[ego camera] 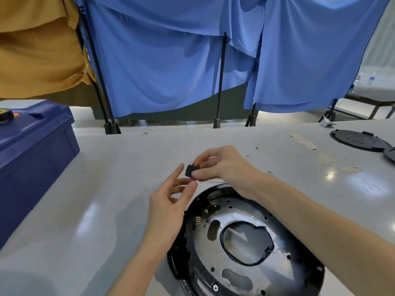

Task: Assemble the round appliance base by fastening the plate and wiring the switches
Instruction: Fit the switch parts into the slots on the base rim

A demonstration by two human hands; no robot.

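Right hand [224,167] pinches the black switch [189,171], terminals pointing up, left hand [168,208] loose-fingered just beside it, the round base [245,272] lying on the bench [85,210] below both.

Single head-worn cam, wide-angle, faces fwd and down across the grey tabletop [96,189] toward blue curtains [162,71] at the far side. Very near: left hand [168,201] and right hand [220,165] sit mid-frame, arms entering from the bottom. The round base [205,195] is cut off by the lower edge.
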